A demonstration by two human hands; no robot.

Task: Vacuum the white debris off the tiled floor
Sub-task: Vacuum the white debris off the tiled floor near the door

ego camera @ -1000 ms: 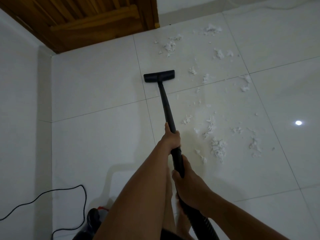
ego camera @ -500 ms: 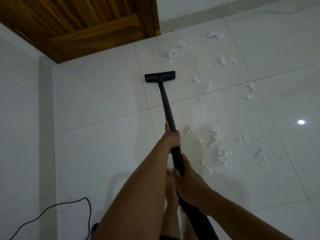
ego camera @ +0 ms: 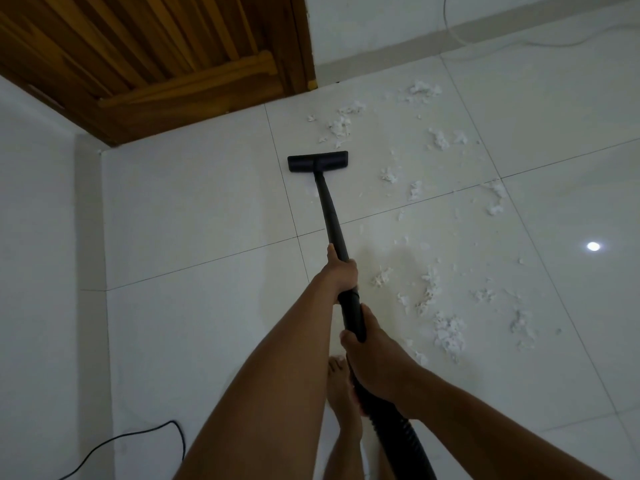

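Observation:
I hold a black vacuum wand [ego camera: 330, 213] with both hands. My left hand [ego camera: 341, 271] grips the tube higher up, and my right hand [ego camera: 374, 355] grips it lower, just above the ribbed hose [ego camera: 401, 441]. The flat black nozzle head [ego camera: 317, 161] lies on the white tiled floor [ego camera: 194, 216]. White fluffy debris [ego camera: 446, 332] is scattered to the right of the wand, with more clumps [ego camera: 341, 126] just beyond the nozzle toward the door.
A wooden door [ego camera: 166, 50] closes the far left corner, with a white wall [ego camera: 34, 237] along the left. A black power cable [ego camera: 138, 441] loops on the floor at lower left. My bare foot [ego camera: 341, 386] stands under the hose. A thin white cord [ego camera: 485, 39] runs by the far wall.
The view has tilted so the door and debris sit lower in frame, and the vacuum body at lower left has dropped out of sight. Both hands keep their grip on the wand.

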